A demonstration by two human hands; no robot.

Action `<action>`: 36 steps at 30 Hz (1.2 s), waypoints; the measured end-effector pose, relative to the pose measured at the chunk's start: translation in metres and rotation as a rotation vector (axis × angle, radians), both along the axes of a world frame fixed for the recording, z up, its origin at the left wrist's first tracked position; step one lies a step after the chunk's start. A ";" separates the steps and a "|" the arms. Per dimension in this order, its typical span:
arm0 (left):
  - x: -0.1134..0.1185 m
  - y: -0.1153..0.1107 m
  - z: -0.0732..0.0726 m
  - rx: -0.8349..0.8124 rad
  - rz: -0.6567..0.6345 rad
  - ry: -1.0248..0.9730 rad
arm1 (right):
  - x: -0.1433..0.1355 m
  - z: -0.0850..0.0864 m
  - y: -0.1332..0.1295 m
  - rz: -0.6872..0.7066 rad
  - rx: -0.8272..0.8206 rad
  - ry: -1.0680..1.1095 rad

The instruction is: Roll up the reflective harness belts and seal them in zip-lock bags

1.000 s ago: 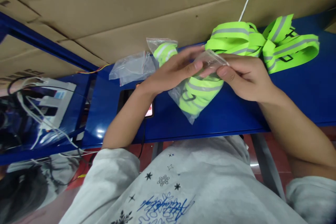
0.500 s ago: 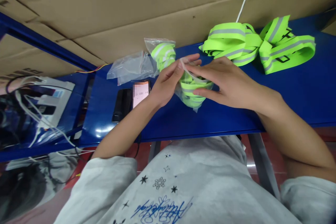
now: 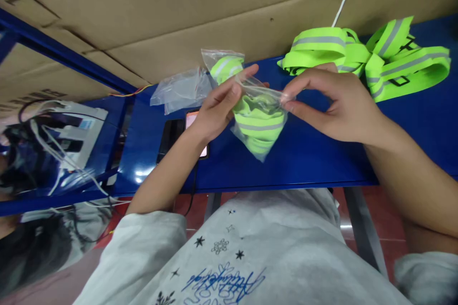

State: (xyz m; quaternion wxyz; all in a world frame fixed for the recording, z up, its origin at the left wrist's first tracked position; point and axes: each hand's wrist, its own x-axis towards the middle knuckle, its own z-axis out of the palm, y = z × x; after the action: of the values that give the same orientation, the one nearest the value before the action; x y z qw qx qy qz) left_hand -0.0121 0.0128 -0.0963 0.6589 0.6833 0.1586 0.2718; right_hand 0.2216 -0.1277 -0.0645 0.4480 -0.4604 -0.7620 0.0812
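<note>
Between my hands hangs a clear zip bag [image 3: 263,140] with a folded neon-yellow reflective strap [image 3: 259,124] inside. My left hand [image 3: 223,105] pinches one corner of the bag's mouth between thumb and fingers. At the opposite corner, my right hand [image 3: 329,100] grips the bag's edge with thumb and forefinger. The mouth is drawn nearly straight between them. Just behind my left fingers, another bagged strap [image 3: 226,67] rests on the blue table, partly hidden by that hand.
Loose neon reflective straps [image 3: 408,69] with black buckles lie at the back right of the blue table [image 3: 315,162]. Flat clear bags [image 3: 184,90] lie to the left, near a phone [image 3: 192,118] and a black object [image 3: 171,136]. A power strip with cables [image 3: 84,136] sits far left. Cardboard [image 3: 214,5] stands behind.
My right hand has moved right to the bag's corner, stretching its mouth straighter. More of the filled bag shows. My left hand stays on its corner.
</note>
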 end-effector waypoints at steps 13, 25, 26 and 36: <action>-0.010 -0.008 -0.019 0.003 -0.145 0.110 | 0.013 0.017 -0.002 0.141 -0.080 0.000; -0.006 -0.041 -0.004 0.115 -0.191 -0.067 | -0.005 0.034 -0.030 0.026 -0.095 -0.422; -0.004 -0.042 -0.006 0.136 -0.178 -0.078 | -0.007 0.035 -0.029 0.054 -0.098 -0.457; -0.004 -0.047 -0.004 0.252 -0.003 -0.132 | -0.020 0.053 -0.004 0.307 -0.233 -0.580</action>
State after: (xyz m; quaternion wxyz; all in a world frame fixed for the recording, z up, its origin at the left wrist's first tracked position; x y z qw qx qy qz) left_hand -0.0161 -0.0337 -0.1000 0.5772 0.7415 0.0784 0.3329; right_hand 0.2011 -0.1314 -0.0113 0.1396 -0.3924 -0.9036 0.0999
